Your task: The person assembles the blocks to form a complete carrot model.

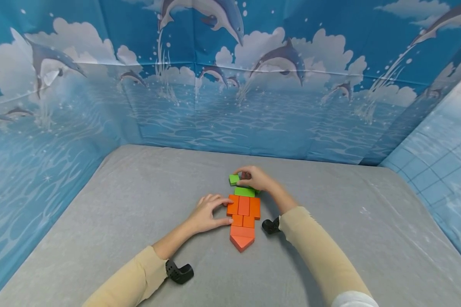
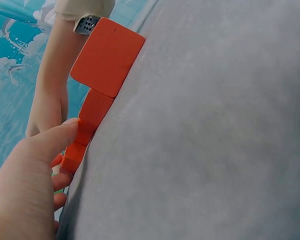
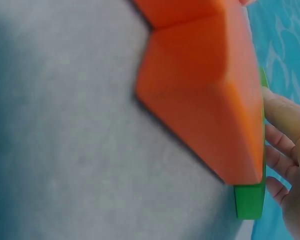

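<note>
Orange blocks (image 1: 243,206) lie together on the grey surface, with a pointed orange-red block (image 1: 242,242) at the near end. A green block (image 1: 244,192) adjoins their far end; more green beside it is partly hidden by the right hand. My left hand (image 1: 208,214) has thumb and index finger spread, their tips touching the left side of the orange blocks. In the left wrist view, the thumb rests against an orange block (image 2: 94,112). My right hand (image 1: 255,178) pinches a small green block (image 1: 234,180) at the far left of the group, between thumb and index finger.
The grey cloth surface (image 1: 169,183) extends around the blocks. Blue dolphin-print cloth (image 1: 223,111) walls the back and both sides. A black wrist device (image 1: 179,272) sits by the left wrist, and another black device (image 1: 270,226) by the right.
</note>
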`<state>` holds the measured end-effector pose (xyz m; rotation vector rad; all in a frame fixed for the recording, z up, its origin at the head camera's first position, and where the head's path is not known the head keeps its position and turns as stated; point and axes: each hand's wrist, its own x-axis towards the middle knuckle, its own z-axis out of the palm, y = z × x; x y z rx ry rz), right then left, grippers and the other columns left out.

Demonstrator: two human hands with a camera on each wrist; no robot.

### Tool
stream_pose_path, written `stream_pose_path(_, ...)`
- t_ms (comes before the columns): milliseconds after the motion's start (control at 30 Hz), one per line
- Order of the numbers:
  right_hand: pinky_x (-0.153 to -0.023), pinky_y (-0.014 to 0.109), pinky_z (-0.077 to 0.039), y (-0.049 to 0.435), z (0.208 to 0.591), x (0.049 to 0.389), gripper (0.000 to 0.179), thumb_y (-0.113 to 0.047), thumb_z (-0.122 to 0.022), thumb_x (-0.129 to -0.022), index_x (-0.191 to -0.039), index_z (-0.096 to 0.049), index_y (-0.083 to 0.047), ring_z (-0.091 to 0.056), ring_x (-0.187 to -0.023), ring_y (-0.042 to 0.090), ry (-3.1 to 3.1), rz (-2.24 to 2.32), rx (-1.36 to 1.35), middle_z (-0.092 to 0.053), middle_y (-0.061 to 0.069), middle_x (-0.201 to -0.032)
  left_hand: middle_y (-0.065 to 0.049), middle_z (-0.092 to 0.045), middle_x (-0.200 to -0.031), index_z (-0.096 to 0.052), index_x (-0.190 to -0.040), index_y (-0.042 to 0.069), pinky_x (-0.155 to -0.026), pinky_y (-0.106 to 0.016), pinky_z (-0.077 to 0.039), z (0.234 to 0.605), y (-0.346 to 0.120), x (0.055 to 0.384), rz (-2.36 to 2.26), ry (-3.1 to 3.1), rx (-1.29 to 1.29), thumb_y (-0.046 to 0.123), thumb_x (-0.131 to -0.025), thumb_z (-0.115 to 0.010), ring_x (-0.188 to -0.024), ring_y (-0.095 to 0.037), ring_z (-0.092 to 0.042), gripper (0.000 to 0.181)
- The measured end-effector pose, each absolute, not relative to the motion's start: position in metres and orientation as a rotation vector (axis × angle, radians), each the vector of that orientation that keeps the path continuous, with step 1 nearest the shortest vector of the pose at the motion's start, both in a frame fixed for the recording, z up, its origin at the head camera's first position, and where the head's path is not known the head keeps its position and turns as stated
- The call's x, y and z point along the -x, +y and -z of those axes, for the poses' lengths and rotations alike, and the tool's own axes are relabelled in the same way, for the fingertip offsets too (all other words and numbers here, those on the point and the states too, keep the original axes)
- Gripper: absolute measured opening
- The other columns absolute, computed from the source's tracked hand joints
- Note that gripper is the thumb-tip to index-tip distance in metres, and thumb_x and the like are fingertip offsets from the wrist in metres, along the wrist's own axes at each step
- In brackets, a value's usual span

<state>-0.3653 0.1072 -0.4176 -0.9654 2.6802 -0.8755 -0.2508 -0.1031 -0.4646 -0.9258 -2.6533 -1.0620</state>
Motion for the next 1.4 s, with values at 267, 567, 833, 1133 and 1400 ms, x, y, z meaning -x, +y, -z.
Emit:
stream_pose_path(267, -0.064, 0.028, -0.041, 0.1047, 0.4206, 0.3677, 0.035, -0.018, -0.064, -0.086, -0.119, -0.061, -0.008, -0.048, -0.070, 0.017, 2.675, 0.836, 0.999, -0.059, 0.007, -0.088, 0.002, -0.055, -0.106, -0.059, -0.119, 0.019, -0.087, -0.044, -0.030, 0.4660, -0.1033, 0.2518, 1.070, -2.641, 0.929, 0.038, -0.078, -0.070, -0.099, -0.016, -0.044, 0.047)
stream_pose_path(567, -0.060, 0.028, -0.037, 0.1091, 0.4217, 0.3677, 0.029, -0.014, -0.053, -0.093, -0.121, -0.060, -0.006, -0.044, -0.063, 0.016, 2.613, 0.908, 1.018, -0.060, 0.010, -0.092, 0.002, -0.055, -0.107, -0.059, -0.119, 0.018, -0.088, -0.043, -0.030, 0.4652, -0.1036, 0.2506, 1.070, -2.642, 0.931, 0.039, -0.077, -0.070, -0.099, -0.016, -0.044, 0.048)
stream_pose_path(833, -0.064, 0.028, -0.039, 0.1090, 0.4203, 0.3648, 0.029, -0.013, -0.055, -0.092, -0.120, -0.061, -0.008, -0.047, -0.071, 0.017, 2.605, 0.903, 0.955, -0.058, 0.011, -0.097, 0.001, -0.055, -0.108, -0.058, -0.120, 0.019, -0.089, -0.044, -0.030, 0.4642, -0.1035, 0.2497, 1.059, -2.670, 0.921, 0.038, -0.078, -0.069, -0.102, -0.017, -0.044, 0.047)
stream_pose_path(1133, -0.065, 0.028, -0.039, 0.1092, 0.4183, 0.3642, 0.029, -0.014, -0.055, -0.092, -0.120, -0.060, -0.008, -0.046, -0.073, 0.017, 2.557, 0.896, 0.989, -0.058, 0.010, -0.097, 0.000, -0.055, -0.108, -0.058, -0.120, 0.019, -0.088, -0.044, -0.030, 0.4638, -0.1028, 0.2492, 1.064, -2.673, 0.916, 0.038, -0.078, -0.070, -0.102, -0.018, -0.044, 0.048)
stream_pose_path(1400, -0.067, 0.029, -0.040, 0.1110, 0.4198, 0.3643, 0.029, -0.013, -0.055, -0.092, -0.119, -0.061, -0.006, -0.047, -0.075, 0.017, 2.538, 0.907, 1.041, -0.058, 0.009, -0.096, 0.000, -0.055, -0.108, -0.058, -0.120, 0.018, -0.088, -0.044, -0.030, 0.4643, -0.1031, 0.2497, 1.070, -2.672, 0.926, 0.038, -0.078, -0.069, -0.103, -0.018, -0.044, 0.048)
